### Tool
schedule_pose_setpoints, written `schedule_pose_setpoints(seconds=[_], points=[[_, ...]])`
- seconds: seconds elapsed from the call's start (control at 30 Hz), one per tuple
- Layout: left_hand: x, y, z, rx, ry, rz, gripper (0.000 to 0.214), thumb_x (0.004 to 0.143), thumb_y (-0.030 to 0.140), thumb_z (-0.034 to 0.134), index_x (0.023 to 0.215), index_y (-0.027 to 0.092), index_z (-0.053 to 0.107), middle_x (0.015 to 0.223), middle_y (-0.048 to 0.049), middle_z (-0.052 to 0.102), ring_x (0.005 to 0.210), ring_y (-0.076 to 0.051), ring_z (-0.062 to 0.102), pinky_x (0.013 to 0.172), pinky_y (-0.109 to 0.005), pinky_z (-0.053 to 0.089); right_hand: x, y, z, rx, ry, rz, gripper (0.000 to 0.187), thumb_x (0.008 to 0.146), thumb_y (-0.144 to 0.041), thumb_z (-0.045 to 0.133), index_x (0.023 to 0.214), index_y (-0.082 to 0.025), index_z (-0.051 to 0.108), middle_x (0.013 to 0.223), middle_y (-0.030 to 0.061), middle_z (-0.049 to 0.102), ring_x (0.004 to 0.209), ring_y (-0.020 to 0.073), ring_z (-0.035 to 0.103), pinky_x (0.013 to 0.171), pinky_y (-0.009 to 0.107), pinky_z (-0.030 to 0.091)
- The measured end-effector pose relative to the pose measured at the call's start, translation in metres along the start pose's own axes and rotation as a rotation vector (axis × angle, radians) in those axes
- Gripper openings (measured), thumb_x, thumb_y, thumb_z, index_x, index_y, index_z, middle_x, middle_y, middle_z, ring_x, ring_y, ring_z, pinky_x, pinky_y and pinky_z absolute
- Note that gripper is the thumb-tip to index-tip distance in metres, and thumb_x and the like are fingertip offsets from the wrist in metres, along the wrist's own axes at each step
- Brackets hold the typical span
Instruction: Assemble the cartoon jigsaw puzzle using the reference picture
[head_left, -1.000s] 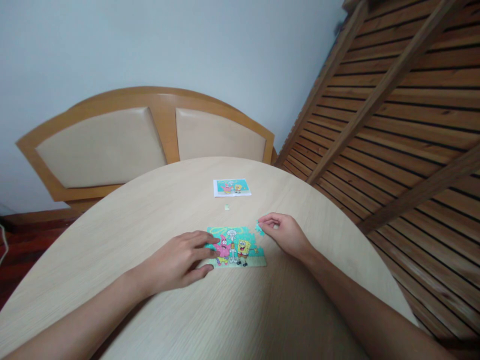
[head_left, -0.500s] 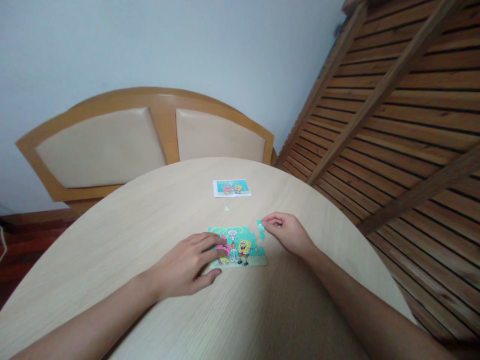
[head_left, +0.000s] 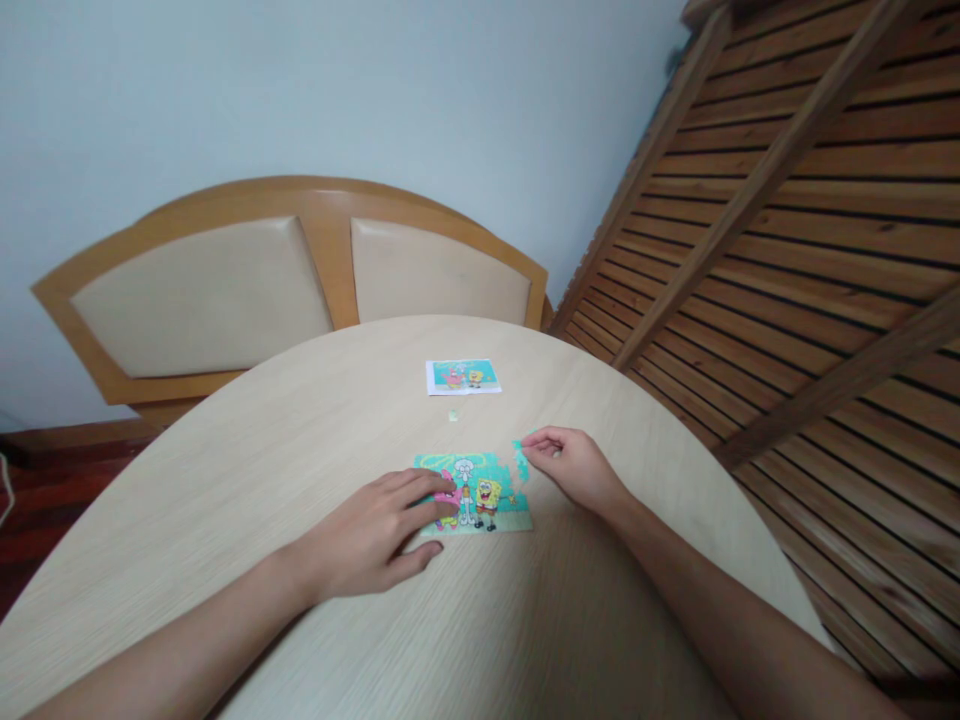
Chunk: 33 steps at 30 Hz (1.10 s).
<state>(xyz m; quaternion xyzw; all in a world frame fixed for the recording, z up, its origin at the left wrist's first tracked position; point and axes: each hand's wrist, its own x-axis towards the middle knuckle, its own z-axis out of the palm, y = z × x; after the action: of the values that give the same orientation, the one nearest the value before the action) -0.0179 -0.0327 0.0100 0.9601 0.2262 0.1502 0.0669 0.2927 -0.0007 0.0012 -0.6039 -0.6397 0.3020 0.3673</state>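
A jigsaw puzzle point(head_left: 491, 515) with cartoon figures on a turquoise ground lies flat on the table, with a gap near its upper right corner. My left hand point(head_left: 390, 525) rests over its left side, fingers stretched out on the pink figure. At the upper right corner, my right hand point(head_left: 574, 465) pinches a small turquoise puzzle piece point(head_left: 517, 449) between thumb and fingertips. The fingertips partly cover that piece, and I cannot tell whether it touches the puzzle. One loose pale green puzzle piece point(head_left: 453, 416) lies beyond the puzzle.
A picture card point(head_left: 465, 376) with the same cartoon figures lies farther back on the round wooden table point(head_left: 262, 440). Behind the table stands a padded wooden headboard point(head_left: 341, 250) against the wall. Slatted wooden boards point(head_left: 787, 220) lean at the right.
The piece in my right hand has tilted slightly and sits lined up with the puzzle's upper right edge. My left hand has hardly moved.
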Motion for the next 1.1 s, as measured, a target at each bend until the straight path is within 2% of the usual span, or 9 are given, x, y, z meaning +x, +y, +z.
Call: schedule_pose_setpoints(seconds=[0.2,0.37,0.7,0.87,1.0,1.1], points=[[-0.001,-0.001,0.0,0.0,0.008,0.003,0.041,0.096,0.033,0.057,0.137,0.025,0.053,0.139,-0.0094,0.056,0.13,-0.027,0.053,0.111,-0.047,0.045,-0.004,-0.002,-0.011,-0.134,-0.051,-0.002,0.031,0.078,-0.041,0.067,0.093,-0.016,0.078,0.083,0.0072,0.075,0.075,0.0203,0.064,0.07,0.031,0.05],[-0.001,0.0,0.0,0.001,0.01,0.007,0.041,0.097,0.032,0.056,0.137,0.024,0.053,0.139,-0.0103,0.056,0.128,-0.028,0.054,0.109,-0.047,0.047,-0.011,-0.007,-0.018,-0.311,-0.114,-0.084,0.033,0.075,-0.042,0.074,0.099,-0.02,0.079,0.105,0.0076,0.074,0.089,0.0234,0.064,0.081,0.035,0.05],[-0.001,-0.002,0.001,0.002,0.013,0.016,0.036,0.099,0.029,0.052,0.135,0.022,0.055,0.139,-0.0101,0.057,0.129,-0.026,0.055,0.11,-0.045,0.047,-0.009,0.0,-0.015,-0.354,-0.165,-0.164,0.033,0.082,-0.04,0.071,0.107,-0.02,0.077,0.102,0.0069,0.071,0.085,0.0209,0.064,0.083,0.036,0.049],[-0.003,-0.004,0.003,0.015,0.003,0.014,0.036,0.102,0.028,0.048,0.137,0.023,0.055,0.142,-0.009,0.055,0.13,-0.024,0.054,0.11,-0.044,0.047,-0.005,0.004,-0.017,-0.331,-0.129,-0.234,0.025,0.085,-0.037,0.069,0.103,-0.023,0.078,0.102,0.0062,0.071,0.088,0.0206,0.064,0.084,0.035,0.049],[-0.003,-0.004,0.004,0.015,0.01,0.026,0.036,0.102,0.026,0.047,0.137,0.022,0.055,0.143,-0.0094,0.055,0.131,-0.024,0.054,0.111,-0.044,0.047,0.0,0.007,-0.011,-0.405,0.027,-0.302,0.022,0.093,-0.034,0.061,0.105,-0.025,0.077,0.106,0.0076,0.07,0.102,0.0241,0.062,0.094,0.041,0.045],[-0.002,-0.004,0.004,0.026,0.005,0.028,0.038,0.102,0.025,0.047,0.139,0.023,0.054,0.145,-0.0092,0.054,0.132,-0.024,0.053,0.112,-0.044,0.046,0.004,0.007,-0.003,-0.495,0.112,-0.289,0.02,0.093,-0.034,0.063,0.105,-0.028,0.078,0.11,0.0077,0.069,0.108,0.0272,0.059,0.096,0.046,0.041]])
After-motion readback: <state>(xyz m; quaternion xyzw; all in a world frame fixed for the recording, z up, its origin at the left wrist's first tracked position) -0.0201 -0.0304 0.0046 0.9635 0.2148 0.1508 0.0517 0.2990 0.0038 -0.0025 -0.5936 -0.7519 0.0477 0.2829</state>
